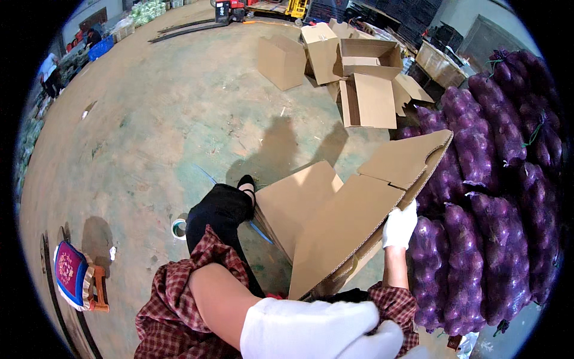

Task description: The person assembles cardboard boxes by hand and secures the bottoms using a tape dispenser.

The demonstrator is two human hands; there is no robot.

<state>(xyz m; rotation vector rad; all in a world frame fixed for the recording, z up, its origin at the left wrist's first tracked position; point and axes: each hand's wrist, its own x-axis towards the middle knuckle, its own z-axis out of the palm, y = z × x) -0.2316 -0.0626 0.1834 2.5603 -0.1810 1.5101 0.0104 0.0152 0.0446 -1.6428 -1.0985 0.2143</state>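
Head view: our white-gloved right hand (399,225) is clamped on the right edge of the flattened brown corrugated cardboard box (344,224), its long axis running lower-centre to upper-right; white-gloved left hand (314,329) sits lower-centre, grip state unclear.

The flattened box (341,221) was plain brown corrugated cardboard, matt, its fluted edge showing. Both the right hand (399,225) and the left hand (317,330) wore white knitted cloth gloves, above checked woven sleeves (173,311). To the right, the sacks (484,239) were purple plastic mesh with a slight sheen. The floor (155,131) was rough, stained concrete.
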